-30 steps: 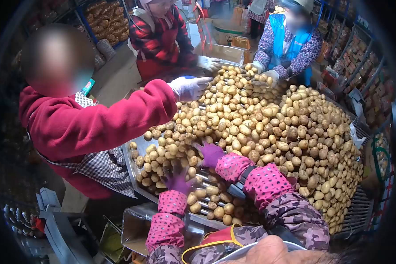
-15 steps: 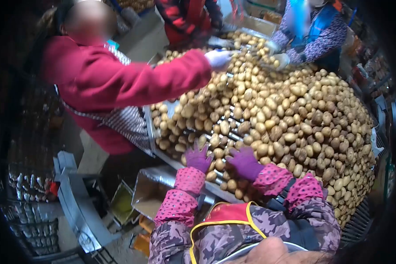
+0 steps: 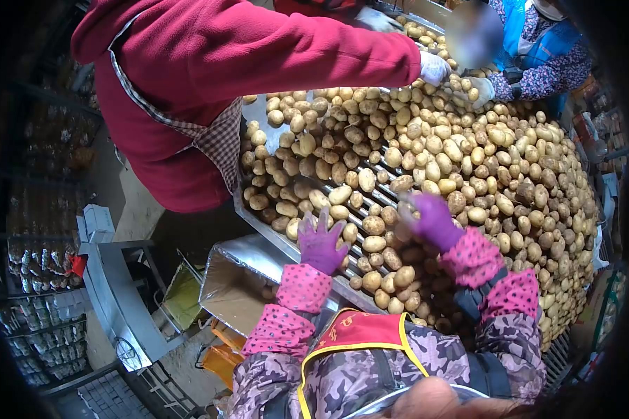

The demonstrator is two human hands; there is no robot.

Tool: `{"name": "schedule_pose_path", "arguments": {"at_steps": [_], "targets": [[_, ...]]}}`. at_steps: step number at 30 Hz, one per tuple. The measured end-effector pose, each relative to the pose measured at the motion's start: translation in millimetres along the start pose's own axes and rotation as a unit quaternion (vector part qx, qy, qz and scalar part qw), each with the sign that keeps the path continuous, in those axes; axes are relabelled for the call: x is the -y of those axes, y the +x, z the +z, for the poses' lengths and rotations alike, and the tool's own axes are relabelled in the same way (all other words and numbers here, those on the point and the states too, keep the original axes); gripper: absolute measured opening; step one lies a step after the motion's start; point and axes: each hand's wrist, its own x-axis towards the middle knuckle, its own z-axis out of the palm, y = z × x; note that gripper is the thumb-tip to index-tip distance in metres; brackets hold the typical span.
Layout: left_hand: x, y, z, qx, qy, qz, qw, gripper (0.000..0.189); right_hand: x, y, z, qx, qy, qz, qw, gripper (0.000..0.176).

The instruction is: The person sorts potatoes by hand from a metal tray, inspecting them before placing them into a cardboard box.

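Note:
Potatoes (image 3: 426, 146) lie in a large heap over a slatted metal sorting table (image 3: 381, 171). My left hand (image 3: 319, 241), in a purple glove, rests on potatoes by the table's near edge, fingers spread and nothing gripped. Farther right, my right hand (image 3: 435, 220), in the same kind of glove, is over the heap. Motion smears its fingertips, so whether they hold a potato cannot be made out. Between my two hands several potatoes and bare metal bars show.
A person in a red fleece (image 3: 210, 63) reaches across from the left with a white-gloved hand (image 3: 433, 68). Another person's gloved hand (image 3: 479, 91) touches potatoes at the far side. A foil-lined box (image 3: 234, 286) stands below the near edge, beside a grey metal frame (image 3: 122, 300).
My right hand has moved up and right from the near edge, while my left hand keeps its place with fingers spread. The red-fleeced person's arm reaches farther right across the heap.

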Motion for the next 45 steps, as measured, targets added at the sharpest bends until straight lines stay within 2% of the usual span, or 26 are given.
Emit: {"name": "schedule_pose_path", "arguments": {"at_steps": [1,3,5,6,7,9,10,11,12,13,15,18,21,23,24,25,26,27,29,32,37,39,40,41,43,45], "targets": [[5,3,4,-0.008,0.003,-0.014,1.0,0.066,-7,25,-2,-0.039,-0.012,-0.026,0.999,0.018],[7,7,11,-0.032,-0.006,-0.033,0.999,0.068,-39,63,11,-0.055,-0.107,-0.052,0.991,0.02],[8,8,18,-0.033,-0.001,-0.033,0.999,0.069,-45,101,26,0.02,-0.159,-0.051,0.986,0.024],[8,7,16,-0.034,0.003,-0.034,0.999,0.069,-44,114,38,-0.006,-0.179,-0.101,0.979,0.026],[7,6,14,-0.03,-0.007,-0.029,0.999,0.067,-41,125,49,0.03,-0.229,-0.098,0.968,0.026],[-2,2,7,0.003,-0.005,-0.029,1.0,0.066,-35,148,85,0.099,-0.337,-0.031,0.936,0.025],[-8,-5,5,0.027,0.016,-0.012,0.999,0.066,-36,151,96,0.087,-0.324,-0.049,0.941,0.027],[-15,-5,-4,0.034,-0.032,0.012,0.999,0.065,-26,149,100,0.075,-0.311,-0.067,0.945,0.03],[-18,-16,7,-0.011,-0.026,0.047,0.998,0.063,-19,137,99,0.136,-0.254,-0.015,0.958,0.032],[-20,-26,12,-0.058,-0.021,0.082,0.995,0.06,-16,136,92,0.235,-0.249,-0.015,0.939,0.035],[-17,-31,10,-0.058,-0.037,0.083,0.994,0.058,-16,118,92,0.261,-0.197,-0.047,0.944,0.036],[-16,-33,9,-0.072,-0.061,0.073,0.993,0.054,16,126,94,0.191,-0.182,-0.054,0.963,0.04],[-13,-33,23,-0.086,-0.069,0.072,0.991,0.053,66,150,106,0.144,-0.051,-0.058,0.987,0.05],[-13,-35,21,-0.068,-0.058,0.05,0.995,0.048,71,170,138,0.109,-0.193,-0.21,0.952,0.059],[-12,-34,30,-0.103,-0.059,0.058,0.991,0.05,72,181,156,0.088,-0.257,-0.284,0.92,0.064],[-9,-35,39,-0.135,-0.061,0.066,0.987,0.052,86,193,146,0.139,-0.263,-0.251,0.921,0.069],[-9,-36,31,-0.097,-0.077,0.052,0.991,0.052,96,206,125,0.192,-0.269,-0.215,0.919,0.075],[-9,-37,25,-0.099,-0.071,0.052,0.991,0.056,94,217,117,0.246,-0.279,-0.178,0.911,0.081],[-10,-36,20,-0.077,-0.084,0.042,0.993,0.057,66,222,123,0.159,-0.251,-0.153,0.943,0.076],[-5,-38,33,-0.148,-0.137,0.046,0.978,0.046,38,206,125,0.089,-0.262,-0.069,0.958,0.071],[8,-42,53,-0.172,-0.244,0.067,0.952,0.039,12,121,90,0.176,-0.329,-0.057,0.926,0.071],[15,-43,46,-0.275,-0.206,0.073,0.936,0.037,-5,77,66,0.216,-0.323,-0.068,0.919,0.076],[26,-47,49,-0.291,-0.14,0.071,0.944,0.039,-15,51,54,0.146,-0.304,-0.144,0.93,0.075],[37,-50,52,-0.308,-0.072,0.067,0.946,0.04,7,39,28,0.162,-0.258,-0.15,0.941,0.071],[47,-55,35,-0.232,-0.081,0.054,0.968,0.043,-1,-6,9,0.198,-0.158,-0.116,0.96,0.066],[49,-59,32,-0.18,-0.079,0.046,0.979,0.044,-5,-50,-11,0.21,-0.143,-0.049,0.966,0.056]]}}
